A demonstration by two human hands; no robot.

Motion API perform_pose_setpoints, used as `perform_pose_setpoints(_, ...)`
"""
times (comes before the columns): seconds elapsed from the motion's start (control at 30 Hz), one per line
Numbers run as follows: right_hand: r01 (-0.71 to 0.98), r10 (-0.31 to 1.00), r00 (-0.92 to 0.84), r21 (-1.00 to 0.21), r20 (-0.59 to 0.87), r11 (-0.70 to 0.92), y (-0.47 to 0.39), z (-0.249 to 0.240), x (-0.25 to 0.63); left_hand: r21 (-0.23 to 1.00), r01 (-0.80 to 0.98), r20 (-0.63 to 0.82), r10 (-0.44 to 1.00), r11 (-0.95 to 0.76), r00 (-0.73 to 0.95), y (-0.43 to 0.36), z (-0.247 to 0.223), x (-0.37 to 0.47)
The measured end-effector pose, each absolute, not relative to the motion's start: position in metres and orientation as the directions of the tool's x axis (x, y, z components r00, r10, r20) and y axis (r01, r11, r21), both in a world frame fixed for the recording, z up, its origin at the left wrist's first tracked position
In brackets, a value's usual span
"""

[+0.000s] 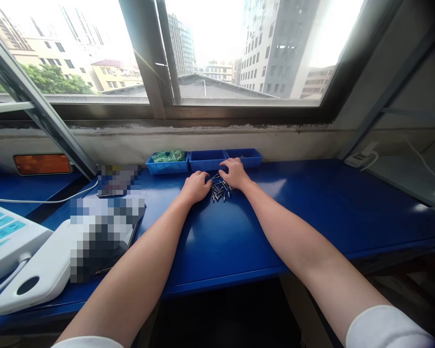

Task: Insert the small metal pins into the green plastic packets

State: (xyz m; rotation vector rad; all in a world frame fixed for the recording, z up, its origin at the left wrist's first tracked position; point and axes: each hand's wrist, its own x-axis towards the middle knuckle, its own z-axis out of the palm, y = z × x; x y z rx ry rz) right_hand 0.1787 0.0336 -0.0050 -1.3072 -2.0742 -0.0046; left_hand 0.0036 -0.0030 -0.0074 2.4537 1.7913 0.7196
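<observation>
A loose pile of small metal pieces [219,189], like screws or pop rivets with thin dark shanks, lies on the blue tabletop [224,241]. My left hand [196,187] rests at the pile's left edge, fingers curved and thumb apart, with nothing visible in it. On the opposite side, my right hand [235,173] hovers over the pile's upper right, thumb and index finger parted. Its other fingertips are partly hidden. Behind the hands stand three joined blue bins: the left bin [166,167] contains green plastic packets, the middle bin [206,164] looks bare inside, and the right bin [253,162] has a few small pieces.
At left are a white power strip [14,241], a white oblong device [34,282] and blurred flat items [108,232]. A cable [39,200] crosses there. An orange-screened phone-like object [42,164] leans behind. Metal frame posts [54,106] flank the bench beneath the window.
</observation>
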Motion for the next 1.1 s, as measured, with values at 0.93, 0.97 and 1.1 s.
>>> perform_pose_setpoints(0.93,0.554,0.774,-0.470,-0.540,0.425,0.633,0.0285,-0.0063,0.1741,0.297,0.787,0.502,0.790,-0.540,0.353,-0.0033,-0.0042,0.0028)
perform_pose_setpoints(0.97,0.524,0.780,-0.456,-0.579,0.429,0.624,0.0287,-0.0061,0.1739,0.300,0.781,0.519,0.781,-0.547,0.347,-0.0030,-0.0038,0.0024)
perform_pose_setpoints(1.1,0.364,0.807,-0.397,-0.732,0.438,0.576,0.0300,-0.0052,0.1718,0.327,0.764,0.547,0.771,-0.556,0.327,-0.0020,-0.0030,0.0015)
